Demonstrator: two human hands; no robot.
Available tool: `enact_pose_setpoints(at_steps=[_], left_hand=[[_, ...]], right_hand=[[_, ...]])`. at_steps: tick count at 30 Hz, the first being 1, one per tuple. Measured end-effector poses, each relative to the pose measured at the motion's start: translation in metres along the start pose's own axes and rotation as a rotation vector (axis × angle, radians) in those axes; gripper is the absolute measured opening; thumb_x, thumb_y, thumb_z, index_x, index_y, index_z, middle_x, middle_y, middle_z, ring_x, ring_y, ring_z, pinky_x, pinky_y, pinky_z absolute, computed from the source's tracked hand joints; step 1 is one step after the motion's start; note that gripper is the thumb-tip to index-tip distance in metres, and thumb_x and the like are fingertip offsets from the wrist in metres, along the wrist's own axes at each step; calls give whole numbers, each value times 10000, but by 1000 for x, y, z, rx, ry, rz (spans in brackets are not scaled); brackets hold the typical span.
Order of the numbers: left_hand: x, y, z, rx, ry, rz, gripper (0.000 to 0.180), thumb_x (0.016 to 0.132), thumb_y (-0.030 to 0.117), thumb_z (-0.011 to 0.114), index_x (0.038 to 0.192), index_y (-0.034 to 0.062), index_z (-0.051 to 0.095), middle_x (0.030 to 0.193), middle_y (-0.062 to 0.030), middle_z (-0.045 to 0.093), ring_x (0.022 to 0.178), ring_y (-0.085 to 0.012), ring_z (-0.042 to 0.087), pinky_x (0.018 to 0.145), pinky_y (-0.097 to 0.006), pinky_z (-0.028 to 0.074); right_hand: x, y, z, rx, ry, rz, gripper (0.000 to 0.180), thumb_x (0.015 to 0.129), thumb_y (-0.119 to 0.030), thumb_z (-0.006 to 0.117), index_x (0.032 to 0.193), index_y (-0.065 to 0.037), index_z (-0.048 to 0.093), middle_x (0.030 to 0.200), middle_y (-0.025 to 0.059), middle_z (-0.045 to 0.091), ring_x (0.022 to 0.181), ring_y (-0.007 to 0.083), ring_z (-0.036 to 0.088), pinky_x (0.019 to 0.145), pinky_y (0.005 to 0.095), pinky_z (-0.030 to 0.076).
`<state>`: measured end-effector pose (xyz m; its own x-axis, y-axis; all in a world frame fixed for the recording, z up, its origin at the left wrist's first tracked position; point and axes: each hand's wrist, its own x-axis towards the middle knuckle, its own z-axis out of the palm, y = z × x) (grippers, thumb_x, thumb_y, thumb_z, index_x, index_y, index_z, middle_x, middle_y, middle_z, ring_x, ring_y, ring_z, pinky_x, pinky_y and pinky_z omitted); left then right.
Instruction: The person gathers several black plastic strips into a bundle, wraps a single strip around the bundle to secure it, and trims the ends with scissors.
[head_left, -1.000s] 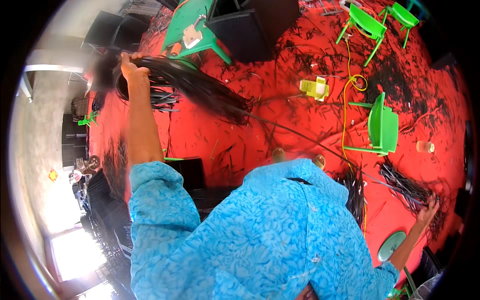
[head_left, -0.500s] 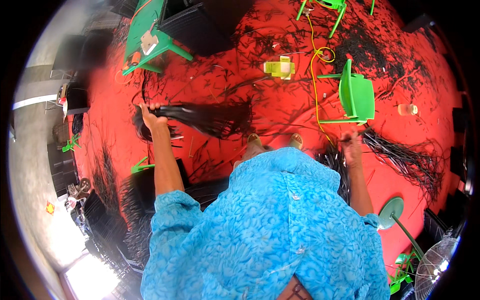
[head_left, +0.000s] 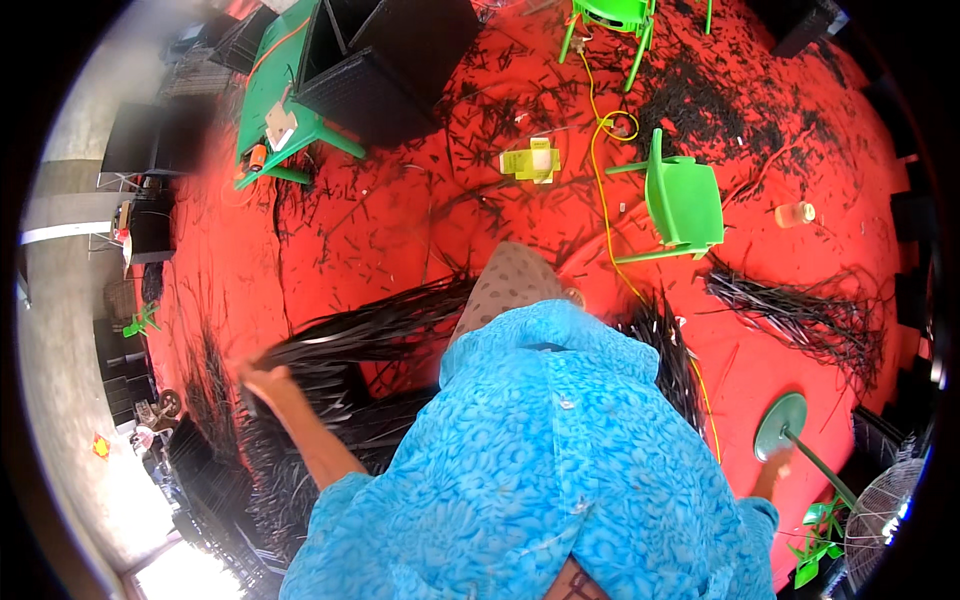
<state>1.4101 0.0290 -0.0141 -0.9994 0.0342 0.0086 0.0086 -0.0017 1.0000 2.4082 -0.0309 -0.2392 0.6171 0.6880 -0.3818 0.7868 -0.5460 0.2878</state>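
Note:
My left hand (head_left: 265, 380), somewhat blurred, is closed at the left end of a bundle of long black strips (head_left: 375, 325). The strips trail from it to the right, toward my raised knee in spotted trousers (head_left: 510, 280). Below the hand, more black strips hang over a dark woven piece (head_left: 270, 480). Off to my right, my right hand (head_left: 773, 468) is smeared by motion, and its fingers cannot be made out. In the picture it appears just below the green round base (head_left: 780, 427) of a standing fan.
Black scraps litter the red floor covering (head_left: 440, 220). A green chair (head_left: 685, 205), yellow cord (head_left: 603, 200), flattened yellow box (head_left: 530, 160) and jar (head_left: 794, 215) lie ahead. Strip piles (head_left: 800, 310) are at right. A green table (head_left: 270, 90) and black woven furniture (head_left: 390, 80) stand far left.
My left hand has swung down and left with the black strips, which now spread lower. My right hand has dropped toward the lower right. A spotted trouser leg has come forward; the view has shifted.

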Motion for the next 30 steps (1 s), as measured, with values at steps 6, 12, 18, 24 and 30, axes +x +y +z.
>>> enact_pose_setpoints(at_steps=[6, 12, 18, 24, 30], left_hand=[[59, 102, 27, -583, -440, 66, 241, 833, 118, 464, 616, 127, 360, 531, 28, 265, 491, -113, 297, 539, -270, 333], [35, 49, 85, -534, -967, -149, 125, 795, 151, 539, 718, 130, 443, 552, 35, 346, 464, -81, 332, 433, -225, 321], [-8, 41, 133, -381, -1252, -312, 215, 833, 233, 485, 669, 130, 393, 491, 23, 304, 425, -108, 329, 442, -260, 298], [-41, 32, 150, -316, -1566, -421, 292, 772, 257, 599, 647, 57, 428, 479, -16, 378, 412, -114, 364, 420, -256, 303], [-72, 19, 166, -275, -1705, -524, 328, 766, 273, 605, 600, 57, 422, 472, -14, 375, 415, -114, 364, 420, -251, 299]], right_hand=[[-28, 60, -180, -106, 58, 977, 384, 861, -424, 382, 885, -96, 579, 579, 51, 533, 384, 136, 402, 344, 260, 328], [-17, -203, -107, 1759, -29, 178, 278, 798, -379, 525, 955, -149, 543, 552, -66, 359, 426, 45, 315, 348, 193, 263], [-156, -493, -193, 1856, -801, -414, 361, 853, -229, 497, 1182, -117, 400, 722, -47, 483, 505, 35, 405, 406, 156, 301], [-278, -623, -271, 1667, -1390, -826, 280, 869, -268, 466, 1087, -93, 463, 799, -29, 512, 534, 25, 367, 474, 159, 318], [-323, -660, -290, 1853, -1621, -703, 328, 863, -293, 474, 1090, -57, 495, 931, 7, 557, 593, 43, 384, 517, 166, 329]])
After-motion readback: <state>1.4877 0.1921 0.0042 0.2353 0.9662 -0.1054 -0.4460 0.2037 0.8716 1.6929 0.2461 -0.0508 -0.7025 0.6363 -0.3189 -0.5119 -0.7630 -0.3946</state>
